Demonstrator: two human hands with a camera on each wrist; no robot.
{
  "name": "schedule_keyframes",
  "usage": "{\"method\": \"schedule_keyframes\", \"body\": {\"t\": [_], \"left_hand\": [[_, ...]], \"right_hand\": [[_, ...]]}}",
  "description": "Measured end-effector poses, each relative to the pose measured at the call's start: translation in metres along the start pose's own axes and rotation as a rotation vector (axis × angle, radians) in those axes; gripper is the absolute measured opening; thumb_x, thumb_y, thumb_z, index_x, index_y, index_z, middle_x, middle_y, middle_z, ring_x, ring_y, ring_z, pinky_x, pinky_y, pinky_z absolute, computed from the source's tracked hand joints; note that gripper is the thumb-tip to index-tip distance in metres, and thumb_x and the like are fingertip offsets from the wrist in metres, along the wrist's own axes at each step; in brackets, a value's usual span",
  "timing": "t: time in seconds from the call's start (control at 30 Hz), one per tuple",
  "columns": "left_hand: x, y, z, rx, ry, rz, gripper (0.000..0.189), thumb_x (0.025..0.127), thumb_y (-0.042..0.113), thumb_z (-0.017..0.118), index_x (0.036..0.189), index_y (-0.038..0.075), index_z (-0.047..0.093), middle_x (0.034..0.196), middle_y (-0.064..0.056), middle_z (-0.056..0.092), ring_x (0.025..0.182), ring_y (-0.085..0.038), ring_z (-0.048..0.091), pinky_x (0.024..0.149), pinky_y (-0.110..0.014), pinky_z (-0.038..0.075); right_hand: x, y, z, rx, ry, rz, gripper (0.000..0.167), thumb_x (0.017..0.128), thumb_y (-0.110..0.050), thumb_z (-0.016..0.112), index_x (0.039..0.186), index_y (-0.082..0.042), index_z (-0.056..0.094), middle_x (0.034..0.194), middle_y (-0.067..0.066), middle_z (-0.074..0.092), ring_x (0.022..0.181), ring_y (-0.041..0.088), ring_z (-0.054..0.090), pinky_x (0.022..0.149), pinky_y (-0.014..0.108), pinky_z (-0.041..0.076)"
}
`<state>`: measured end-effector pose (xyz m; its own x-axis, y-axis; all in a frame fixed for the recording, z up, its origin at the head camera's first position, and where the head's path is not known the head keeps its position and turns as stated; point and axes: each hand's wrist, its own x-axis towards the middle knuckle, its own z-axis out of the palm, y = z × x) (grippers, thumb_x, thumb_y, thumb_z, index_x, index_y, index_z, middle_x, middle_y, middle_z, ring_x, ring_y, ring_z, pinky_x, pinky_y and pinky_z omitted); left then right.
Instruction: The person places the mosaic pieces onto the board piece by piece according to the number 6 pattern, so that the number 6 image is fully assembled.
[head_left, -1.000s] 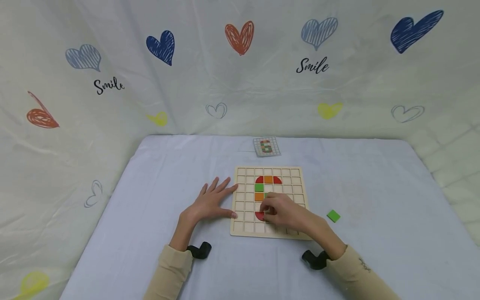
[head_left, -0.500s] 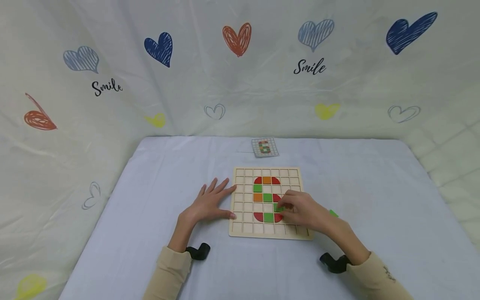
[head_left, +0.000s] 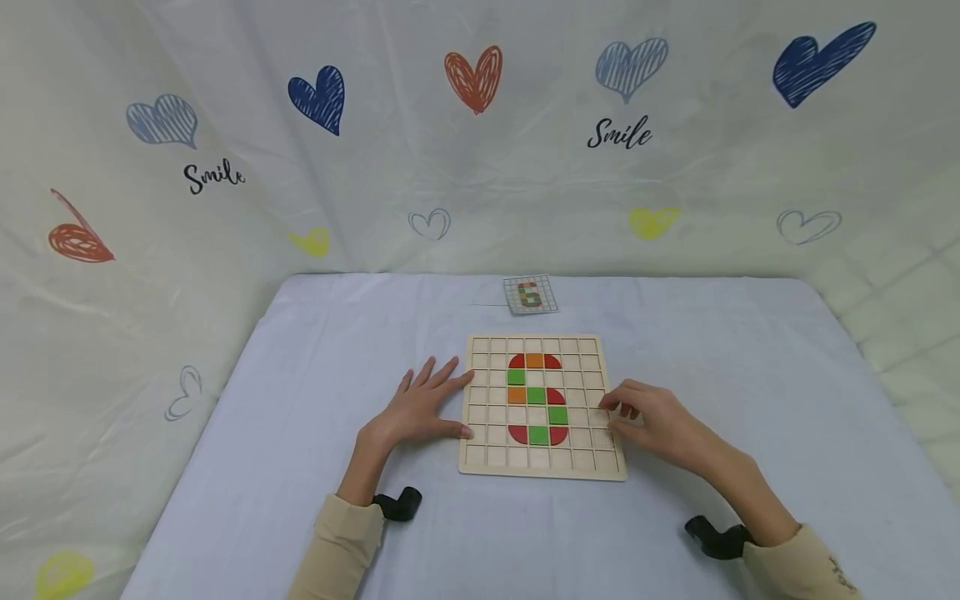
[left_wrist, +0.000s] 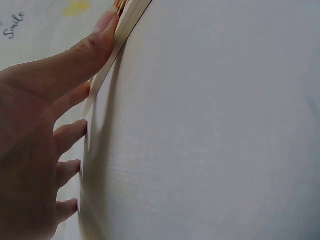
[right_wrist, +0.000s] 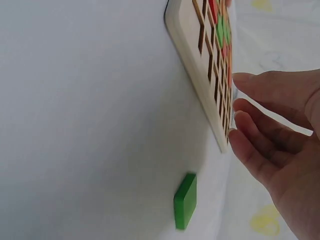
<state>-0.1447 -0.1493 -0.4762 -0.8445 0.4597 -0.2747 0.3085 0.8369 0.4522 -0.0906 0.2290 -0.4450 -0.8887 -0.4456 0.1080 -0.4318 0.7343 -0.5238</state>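
Note:
A wooden grid board [head_left: 491, 457] lies flat on the table, with red, orange and green tiles set in some cells. Among them are a green square tile [head_left: 557, 415], an orange tile [head_left: 534, 361] and a red rounded tile [head_left: 558, 435]. My left hand [head_left: 422, 408] is spread at the board's left edge, its thumb and index finger touching the rim. Over the right edge hovers my right hand [head_left: 660, 423], thumb apart from loosely bent fingers, nothing between them. A loose green tile [right_wrist: 185, 202] lies beside the board in the right wrist view; the head view hides it behind that hand.
Beyond the board lies a small card [head_left: 530, 295] printed with a coloured grid pattern. A white cloth [head_left: 345, 333] covers the table, and a curtain with printed hearts [head_left: 474, 79] hangs behind. Black wrist cameras [head_left: 399, 503] sit on both wrists.
My right hand has moved from the lower middle of the board to the green tile in the right column, then right to the board's edge, uncovering the tiles. The left hand stays put.

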Motion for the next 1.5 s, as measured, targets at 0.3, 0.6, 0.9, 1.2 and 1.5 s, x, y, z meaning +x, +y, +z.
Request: {"method": "schedule_keyframes", "body": {"t": [0.3, 0.6, 0.9, 1.2, 1.5], "left_hand": [[-0.004, 0.006, -0.005, 0.001, -0.001, 0.005, 0.094, 0.084, 0.054, 0.081, 0.162, 0.029, 0.034, 0.174, -0.002, 0.015, 0.161, -0.036, 0.000, 0.126, -0.065, 0.001], [-0.005, 0.007, -0.007, 0.006, 0.005, 0.013, 0.093, 0.083, 0.055, 0.081, 0.161, 0.030, 0.036, 0.173, -0.001, 0.016, 0.161, -0.036, 0.000, 0.126, -0.066, 0.003], [-0.004, 0.006, -0.006, 0.006, 0.003, 0.011, 0.093, 0.083, 0.055, 0.080, 0.161, 0.031, 0.036, 0.174, -0.001, 0.016, 0.161, -0.035, 0.000, 0.126, -0.066, 0.003], [-0.004, 0.006, -0.006, -0.007, 0.004, 0.007, 0.093, 0.083, 0.056, 0.080, 0.161, 0.032, 0.036, 0.174, 0.001, 0.015, 0.161, -0.034, -0.001, 0.126, -0.064, 0.002], [-0.004, 0.005, -0.004, 0.006, -0.009, -0.003, 0.095, 0.084, 0.057, 0.079, 0.163, 0.033, 0.032, 0.174, 0.002, 0.013, 0.161, -0.032, -0.002, 0.127, -0.063, 0.001]], "right_hand": [[-0.023, 0.021, -0.015, -0.070, 0.014, 0.008, 0.029, 0.080, 0.002, 0.083, 0.105, -0.009, 0.074, 0.102, -0.001, 0.071, 0.089, 0.020, 0.065, 0.075, 0.034, 0.058], [-0.039, 0.037, -0.024, -0.133, -0.021, 0.023, 0.033, 0.075, 0.002, 0.085, 0.102, -0.012, 0.075, 0.105, -0.002, 0.071, 0.099, 0.025, 0.066, 0.083, 0.042, 0.057], [-0.047, 0.046, -0.025, -0.124, 0.001, -0.008, 0.039, 0.069, 0.007, 0.086, 0.099, -0.016, 0.075, 0.105, -0.004, 0.069, 0.095, 0.019, 0.065, 0.080, 0.036, 0.058], [-0.047, 0.046, -0.023, -0.117, -0.025, 0.048, 0.031, 0.073, 0.001, 0.088, 0.095, -0.014, 0.073, 0.099, -0.004, 0.065, 0.087, 0.014, 0.061, 0.075, 0.032, 0.056], [-0.044, 0.045, -0.020, -0.076, -0.074, 0.115, 0.028, 0.076, -0.002, 0.088, 0.095, -0.011, 0.069, 0.094, -0.006, 0.062, 0.079, 0.008, 0.054, 0.069, 0.027, 0.052]]}}
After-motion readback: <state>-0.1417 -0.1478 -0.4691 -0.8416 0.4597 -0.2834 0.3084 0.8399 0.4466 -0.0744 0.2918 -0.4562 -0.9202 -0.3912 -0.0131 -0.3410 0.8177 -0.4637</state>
